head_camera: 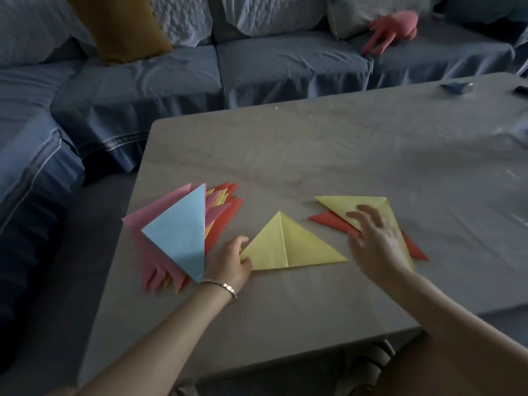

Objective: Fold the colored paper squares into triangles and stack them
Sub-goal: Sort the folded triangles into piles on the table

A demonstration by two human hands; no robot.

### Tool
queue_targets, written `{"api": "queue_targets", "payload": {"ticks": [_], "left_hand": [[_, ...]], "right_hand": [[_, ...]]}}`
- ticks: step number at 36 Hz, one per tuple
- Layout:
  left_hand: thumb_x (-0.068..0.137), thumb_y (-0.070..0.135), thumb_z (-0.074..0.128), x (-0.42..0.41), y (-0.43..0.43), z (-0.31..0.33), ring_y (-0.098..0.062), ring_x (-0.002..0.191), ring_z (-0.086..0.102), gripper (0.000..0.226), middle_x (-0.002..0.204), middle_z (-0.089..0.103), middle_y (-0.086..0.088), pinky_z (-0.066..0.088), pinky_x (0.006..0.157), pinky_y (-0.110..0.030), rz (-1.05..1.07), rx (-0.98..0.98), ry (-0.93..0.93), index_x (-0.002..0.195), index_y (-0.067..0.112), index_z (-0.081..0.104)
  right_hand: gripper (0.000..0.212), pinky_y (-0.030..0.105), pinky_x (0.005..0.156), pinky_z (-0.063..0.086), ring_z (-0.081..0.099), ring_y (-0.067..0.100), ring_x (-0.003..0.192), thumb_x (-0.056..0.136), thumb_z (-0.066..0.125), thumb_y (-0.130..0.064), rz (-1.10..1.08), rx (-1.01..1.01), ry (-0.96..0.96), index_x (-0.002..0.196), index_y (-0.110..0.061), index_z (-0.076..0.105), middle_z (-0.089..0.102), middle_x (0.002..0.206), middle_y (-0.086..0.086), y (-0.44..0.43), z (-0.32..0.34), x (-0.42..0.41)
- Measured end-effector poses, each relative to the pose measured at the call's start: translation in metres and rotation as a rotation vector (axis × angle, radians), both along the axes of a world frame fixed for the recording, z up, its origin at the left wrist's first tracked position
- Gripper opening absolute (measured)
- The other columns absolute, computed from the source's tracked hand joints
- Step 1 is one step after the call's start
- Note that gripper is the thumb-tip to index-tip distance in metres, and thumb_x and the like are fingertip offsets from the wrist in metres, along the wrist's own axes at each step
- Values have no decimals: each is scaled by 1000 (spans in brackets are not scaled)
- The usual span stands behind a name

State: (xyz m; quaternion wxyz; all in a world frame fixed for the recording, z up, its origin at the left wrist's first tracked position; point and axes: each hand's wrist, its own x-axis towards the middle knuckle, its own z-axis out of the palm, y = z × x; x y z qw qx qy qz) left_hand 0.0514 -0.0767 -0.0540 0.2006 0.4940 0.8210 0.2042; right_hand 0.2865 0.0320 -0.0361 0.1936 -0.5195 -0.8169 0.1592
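A yellow folded triangle (288, 247) with a centre crease lies on the grey table (314, 155). My left hand (231, 260) pinches its left corner. To the left sits a fanned stack of folded triangles (220, 215) in pink, yellow and red, with a light blue triangle (180, 232) on top. At the right, another yellow folded paper (354, 205) lies over a red paper (328, 220). My right hand (374, 241), blurred, hovers over these two with its fingers spread; I cannot tell if it touches them.
A blue sofa (200, 75) wraps round the table's far and left sides, with a mustard cushion (120, 27) and a pink plush toy (391, 27). A small dark blue object (454, 87) and another dark item (521, 89) lie at the table's far right.
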Motion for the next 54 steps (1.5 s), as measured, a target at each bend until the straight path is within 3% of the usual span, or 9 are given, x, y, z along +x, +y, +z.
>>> {"api": "queue_targets", "payload": {"ticks": [4,8,13,20,25,34,40,44,54], "left_hand": [[74,11,65,7,-2,-19,-37,98,61,41,108,61,-21,51,80,-39,-158,189,244,112,1,57],[96,38,20,42,-11,-13,-23,129,41,57,140,41,-15,34,105,-30,-365,80,125,137,0,34],[71,48,29,47,-13,-48,-19,108,62,69,120,63,-8,42,91,-36,-463,-156,391,123,10,53],[94,48,9,40,-25,-44,-20,119,54,63,132,55,-5,31,104,-33,-393,-198,352,130,9,41],[60,75,-27,34,-36,-43,-16,134,-28,94,141,-32,4,-20,107,-23,-420,-180,358,134,17,-25],[64,77,-20,22,-59,-29,-14,136,-25,97,146,-31,-3,-14,108,-25,-241,-316,299,137,13,-27],[89,33,53,15,-53,9,-25,140,21,63,152,20,-11,22,112,-39,-101,-33,332,142,10,29],[73,17,72,-7,-54,10,-41,132,33,70,144,32,-26,39,97,-52,155,186,345,134,3,41],[79,42,64,-33,-43,8,-38,120,36,78,134,38,-20,36,92,-43,521,-184,166,138,9,25]], "right_hand": [[54,36,114,8,17,19,141,91,28,-38,323,23,-34,137,-14,43,31,149,4,-33,-10,-35],[75,20,109,-14,-21,4,136,83,-4,-57,515,-110,-134,147,-19,2,-13,147,-11,-56,-27,-67],[85,24,112,-15,-24,7,137,75,-13,-65,546,-148,-309,146,-17,-12,-22,148,-5,-64,-49,-74],[108,26,111,-19,-22,18,138,65,-25,-77,537,-107,-396,146,-8,-4,-16,151,4,-54,-53,-61],[103,30,111,-17,-22,19,139,58,-31,-77,473,-114,-488,136,-10,-24,-28,146,6,-45,-54,-39],[107,27,109,-17,-24,18,138,53,-39,-73,379,-153,-630,138,-10,-25,-30,145,7,-32,-44,10],[45,30,106,25,42,21,128,97,35,-40,89,-115,-169,131,-13,47,50,135,3,-31,-14,-23],[63,33,101,30,39,23,125,85,54,-51,29,-221,-172,137,-19,38,46,135,4,-18,-7,-61],[92,36,101,31,35,29,124,59,77,-57,-83,-486,-325,129,-15,35,42,131,9,-16,-19,-89]]}}
